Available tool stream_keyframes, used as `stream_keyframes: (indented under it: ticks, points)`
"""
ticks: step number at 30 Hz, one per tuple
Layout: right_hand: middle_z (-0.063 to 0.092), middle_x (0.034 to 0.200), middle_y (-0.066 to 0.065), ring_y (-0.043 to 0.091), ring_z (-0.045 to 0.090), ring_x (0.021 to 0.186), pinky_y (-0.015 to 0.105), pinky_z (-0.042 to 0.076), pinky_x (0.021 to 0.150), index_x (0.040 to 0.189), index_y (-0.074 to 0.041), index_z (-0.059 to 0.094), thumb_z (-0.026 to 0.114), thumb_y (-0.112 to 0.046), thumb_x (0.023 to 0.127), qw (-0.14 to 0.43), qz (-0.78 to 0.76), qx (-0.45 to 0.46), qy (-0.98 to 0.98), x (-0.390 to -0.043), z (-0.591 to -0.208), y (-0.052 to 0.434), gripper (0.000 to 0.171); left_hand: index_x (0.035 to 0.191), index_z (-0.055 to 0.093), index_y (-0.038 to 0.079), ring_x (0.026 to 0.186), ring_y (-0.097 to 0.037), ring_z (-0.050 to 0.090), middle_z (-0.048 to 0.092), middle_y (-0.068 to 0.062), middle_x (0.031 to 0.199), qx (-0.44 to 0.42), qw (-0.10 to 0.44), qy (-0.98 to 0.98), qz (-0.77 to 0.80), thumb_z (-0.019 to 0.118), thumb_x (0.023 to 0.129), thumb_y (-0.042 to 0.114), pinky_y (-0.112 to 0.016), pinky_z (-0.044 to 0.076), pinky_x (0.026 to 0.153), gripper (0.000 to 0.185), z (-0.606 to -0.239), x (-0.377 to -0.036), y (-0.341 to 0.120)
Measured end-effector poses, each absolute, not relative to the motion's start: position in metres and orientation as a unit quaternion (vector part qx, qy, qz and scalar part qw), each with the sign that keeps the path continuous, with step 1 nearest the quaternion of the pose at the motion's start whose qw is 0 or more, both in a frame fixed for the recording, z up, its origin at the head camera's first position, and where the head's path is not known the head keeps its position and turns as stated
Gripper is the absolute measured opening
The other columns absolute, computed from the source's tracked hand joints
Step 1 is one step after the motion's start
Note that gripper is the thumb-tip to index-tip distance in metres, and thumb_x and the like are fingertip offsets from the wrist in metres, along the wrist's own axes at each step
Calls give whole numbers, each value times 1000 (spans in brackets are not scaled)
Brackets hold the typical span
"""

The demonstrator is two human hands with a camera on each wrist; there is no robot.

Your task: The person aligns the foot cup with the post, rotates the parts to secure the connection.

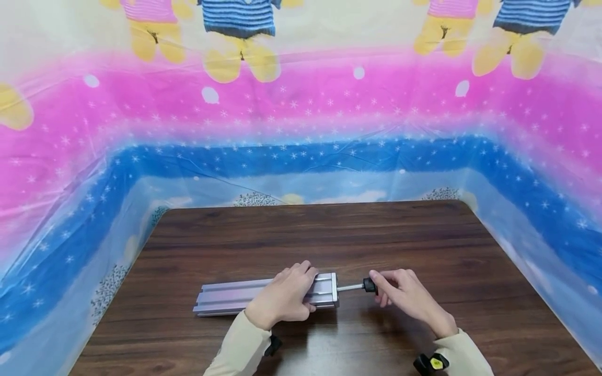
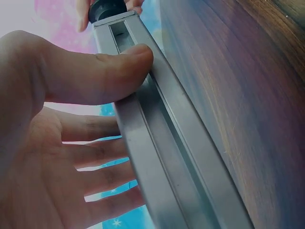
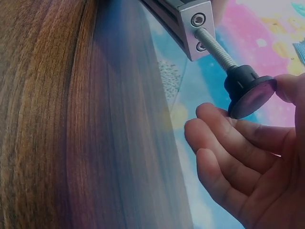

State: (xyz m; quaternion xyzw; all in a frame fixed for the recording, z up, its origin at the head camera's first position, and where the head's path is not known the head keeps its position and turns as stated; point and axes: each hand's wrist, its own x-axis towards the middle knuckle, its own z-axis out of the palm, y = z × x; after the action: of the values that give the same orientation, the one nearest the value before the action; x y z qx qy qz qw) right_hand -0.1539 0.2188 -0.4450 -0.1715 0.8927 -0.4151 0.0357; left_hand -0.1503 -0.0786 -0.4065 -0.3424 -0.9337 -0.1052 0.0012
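Observation:
A silver aluminium extrusion [image 1: 226,300] with grooves along its faces lies lengthwise on the table. My left hand [image 1: 284,297] grips it near its right end; in the left wrist view the thumb [image 2: 107,76] presses over the groove and the fingers reach to the opposite side. From the end plate [image 3: 189,40], which has socket-head screws [image 3: 198,19], sticks out the threaded stud [image 3: 217,50] of a leveling foot. With thumb and index finger, my right hand [image 1: 406,292] pinches the foot's black round base [image 3: 248,93]. The other fingers curve loosely beneath it.
The dark wood-grain table [image 1: 305,230] has rounded far corners. Around its back and sides hangs a pink and blue patterned cloth [image 1: 301,94]. Black wrist straps sit at both cuffs, the right one [image 1: 430,364] bearing a yellow mark.

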Motion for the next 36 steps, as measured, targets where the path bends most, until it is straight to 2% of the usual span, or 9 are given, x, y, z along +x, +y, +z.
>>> stream_keyframes:
  ticks: [10, 12, 15, 18, 20, 22, 26, 30, 36]
  points:
    - [69, 65, -4, 19, 68, 59, 29, 54, 59, 73, -11, 67, 37, -44, 109, 70, -410, -152, 897, -150, -453, 218, 57, 121, 62, 1, 84, -18, 53, 58, -5, 101, -349, 24, -931, -105, 80, 75, 18, -32, 49, 75, 53, -414, -148, -77]
    - [70, 70, -2, 18, 69, 64, 28, 55, 61, 87, -8, 71, 41, -43, 108, 65, -412, -163, 894, -149, -454, 220, 50, 121, 62, 1, 85, -20, 55, 58, -5, 100, -349, 30, -931, -103, 80, 73, 18, -34, 50, 76, 53, -416, -148, -77]
    - [74, 94, 3, 11, 70, 77, 26, 57, 67, 117, -10, 69, 60, -37, 102, 41, -426, -193, 883, -145, -456, 224, 32, 121, 62, 2, 87, -21, 56, 59, -4, 101, -346, 30, -932, -100, 80, 73, 19, -36, 51, 79, 54, -417, -147, -78]
    - [71, 117, 7, 7, 70, 89, 28, 59, 74, 135, -18, 59, 77, -29, 91, 12, -443, -239, 864, -142, -458, 228, 49, 121, 62, 2, 89, -20, 56, 59, -4, 103, -340, 26, -934, -102, 80, 75, 19, -37, 51, 81, 52, -417, -147, -78]
    - [69, 122, 7, 7, 71, 92, 30, 60, 76, 135, -21, 58, 81, -23, 86, -3, -451, -267, 852, -140, -459, 229, 55, 121, 61, 3, 90, -20, 56, 59, -4, 104, -336, 26, -936, -105, 80, 75, 19, -38, 51, 82, 52, -416, -148, -79]
    - [71, 118, 3, 7, 71, 91, 30, 60, 77, 133, -21, 59, 82, -18, 85, -20, -449, -286, 846, -140, -459, 229, 52, 122, 61, 3, 91, -21, 56, 59, -5, 105, -336, 27, -936, -107, 80, 76, 19, -39, 51, 82, 53, -415, -148, -80]
    - [73, 112, -1, 5, 72, 88, 30, 59, 78, 129, -15, 64, 81, -12, 86, -44, -444, -294, 845, -142, -459, 227, 47, 120, 61, 3, 91, -22, 57, 59, -6, 104, -339, 35, -934, -106, 80, 75, 18, -39, 52, 79, 52, -415, -149, -81]
    - [74, 110, -2, 3, 71, 88, 29, 59, 79, 130, -7, 65, 78, -15, 89, -48, -436, -284, 853, -142, -458, 226, 43, 121, 61, 2, 89, -22, 56, 59, -6, 103, -335, 30, -935, -111, 80, 75, 18, -38, 51, 77, 53, -414, -150, -81]
    - [75, 107, -2, 4, 70, 90, 30, 59, 81, 129, -4, 67, 70, -23, 96, -24, -436, -248, 865, -142, -457, 227, 38, 129, 59, 1, 93, -23, 57, 60, -8, 110, -326, -5, -938, -120, 80, 79, 19, -42, 51, 83, 57, -411, -150, -80]
